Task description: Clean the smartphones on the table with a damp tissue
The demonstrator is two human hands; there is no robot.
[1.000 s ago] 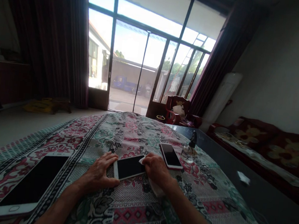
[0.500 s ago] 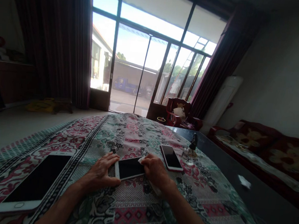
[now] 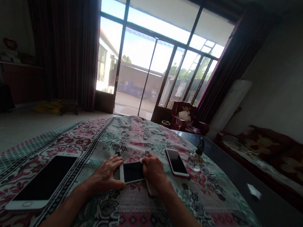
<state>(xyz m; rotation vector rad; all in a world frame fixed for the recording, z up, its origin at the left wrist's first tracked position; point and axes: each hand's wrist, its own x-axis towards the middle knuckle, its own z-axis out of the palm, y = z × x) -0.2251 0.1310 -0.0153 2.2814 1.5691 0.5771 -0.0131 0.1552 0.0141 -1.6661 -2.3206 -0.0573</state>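
A white smartphone [image 3: 133, 172] lies face up on the patterned tablecloth, its screen dark. My left hand [image 3: 108, 172] grips its left end, thumb at the near corner and fingers at the far corner. Over the right part of the screen, my right hand [image 3: 155, 170] is closed on a white cloth or tissue [image 3: 151, 188], which pokes out below the palm; the phone's right end is hidden beneath this hand. To the right lies a second smartphone [image 3: 177, 162] with a white front and reddish edge. A larger white smartphone [image 3: 43, 181] rests at the left, also face up and dark.
A small glass ornament [image 3: 196, 158] with a dark top stands beyond the second phone. The tablecloth [image 3: 133, 203] covers part of a dark glossy table [image 3: 237, 177], where a crumpled white scrap [image 3: 254, 191] lies. Red wooden seats [image 3: 270, 145] and glass doors stand beyond.
My right hand has slid slightly left over the phone's screen with the white cloth. My left hand keeps its grip on the phone's left end. The whole view has shifted a little.
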